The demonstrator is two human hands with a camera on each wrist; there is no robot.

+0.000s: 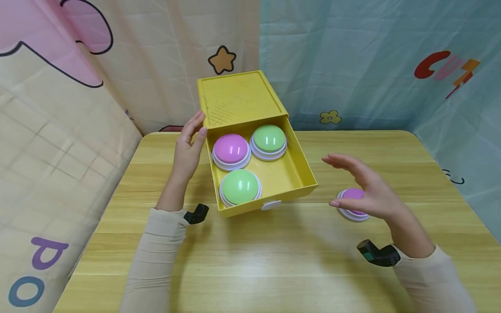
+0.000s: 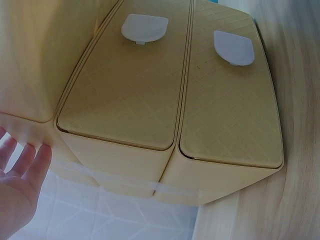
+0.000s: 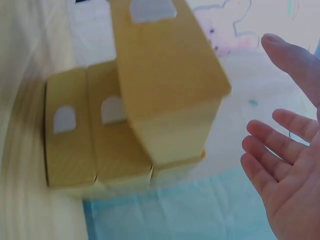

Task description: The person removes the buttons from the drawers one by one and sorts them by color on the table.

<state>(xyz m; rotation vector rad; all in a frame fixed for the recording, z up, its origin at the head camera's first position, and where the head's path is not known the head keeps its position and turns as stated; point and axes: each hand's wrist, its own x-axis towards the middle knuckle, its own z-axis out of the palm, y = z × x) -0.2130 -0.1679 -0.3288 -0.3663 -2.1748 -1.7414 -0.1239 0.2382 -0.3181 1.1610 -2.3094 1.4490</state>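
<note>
A yellow drawer cabinet (image 1: 242,98) stands at the back of the table with its top drawer (image 1: 287,174) pulled out. Inside lie three domed push buttons with white bases: a pink button (image 1: 231,148) at the left, a green button (image 1: 269,138) behind and another green button (image 1: 240,187) at the front. My left hand (image 1: 188,150) rests its extended fingers against the cabinet's left side. To the right, my right hand (image 1: 372,191) is held with fingers and thumb spread, nothing between them. It partly covers a second pink button (image 1: 353,194) on the table.
Two closed drawers sit below, their white handles (image 2: 145,28) showing in the left wrist view. The wooden table (image 1: 250,265) extends in front of the cabinet. Printed curtains (image 1: 336,65) hang behind and along both sides.
</note>
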